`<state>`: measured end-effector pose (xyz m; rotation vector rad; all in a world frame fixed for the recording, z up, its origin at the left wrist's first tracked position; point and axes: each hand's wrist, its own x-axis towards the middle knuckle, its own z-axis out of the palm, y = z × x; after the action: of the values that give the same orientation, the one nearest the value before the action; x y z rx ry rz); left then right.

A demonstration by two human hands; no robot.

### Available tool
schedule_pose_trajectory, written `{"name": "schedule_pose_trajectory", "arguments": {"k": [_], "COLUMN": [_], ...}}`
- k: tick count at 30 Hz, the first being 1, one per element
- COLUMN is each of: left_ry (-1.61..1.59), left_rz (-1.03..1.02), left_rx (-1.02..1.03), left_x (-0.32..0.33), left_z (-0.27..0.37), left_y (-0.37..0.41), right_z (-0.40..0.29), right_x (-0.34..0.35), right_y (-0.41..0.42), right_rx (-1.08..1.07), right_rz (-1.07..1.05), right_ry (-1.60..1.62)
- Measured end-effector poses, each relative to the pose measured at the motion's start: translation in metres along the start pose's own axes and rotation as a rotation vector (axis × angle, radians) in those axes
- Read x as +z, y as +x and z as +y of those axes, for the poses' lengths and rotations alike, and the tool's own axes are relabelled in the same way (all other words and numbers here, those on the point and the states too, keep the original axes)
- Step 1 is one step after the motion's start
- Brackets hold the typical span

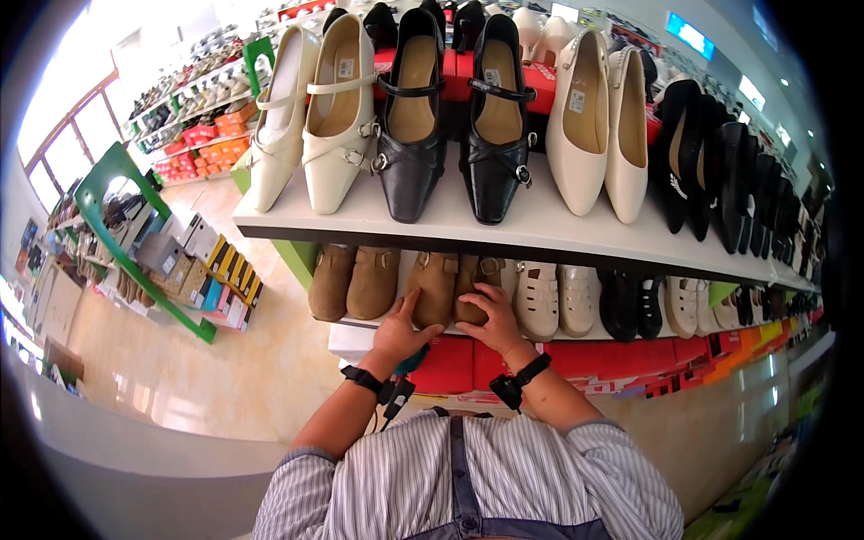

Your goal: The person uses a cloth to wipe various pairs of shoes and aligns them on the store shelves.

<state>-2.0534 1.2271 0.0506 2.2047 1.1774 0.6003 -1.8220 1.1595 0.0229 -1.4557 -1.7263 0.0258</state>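
Before me on the lower shelf stand brown buckled clogs, toes toward me. My left hand (pixel 401 332) is at the toe of one brown clog (pixel 434 283), fingers along its left side and thumb across its front. The neighbouring brown clog (pixel 470 309) is in my right hand (pixel 498 324), whose fingers curl over its toe and right side. Just left stands another pair of brown clogs (pixel 372 283). To the right of my right hand are cream cut-out shoes (pixel 538 304). How far my fingertips reach around the clogs is partly hidden.
Above my hands juts the upper white shelf (pixel 526 223), holding cream strap shoes (pixel 335 155), black buckled shoes (pixel 487 169) and cream pumps (pixel 580 162). Red boxes (pixel 445 368) sit below. A green-framed rack (pixel 128 250) with stacked shoeboxes (pixel 233 270) stands left on the tiled floor (pixel 283 364).
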Motion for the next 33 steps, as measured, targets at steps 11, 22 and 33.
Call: {"name": "schedule_pose_trajectory", "arguments": {"k": [11,22,33], "left_ry": [-0.068,-0.318,-0.409], "left_rz": [-0.151,-0.014,0.106], "left_rx": [0.143,0.007,-0.2], "left_x": [-0.021,-0.05,-0.051], "left_z": [-0.034,-0.078,-0.086], "left_y": [-0.021,-0.064,-0.075], "right_z": [-0.016,-0.025,-0.029], "right_x": [0.023,0.029,0.023], "right_y": [-0.001,0.004,0.001], "right_rx": [0.175,0.242,0.216], "right_rz": [0.159,0.215,0.178], "right_ry": [-0.002,-0.04,-0.128]}}
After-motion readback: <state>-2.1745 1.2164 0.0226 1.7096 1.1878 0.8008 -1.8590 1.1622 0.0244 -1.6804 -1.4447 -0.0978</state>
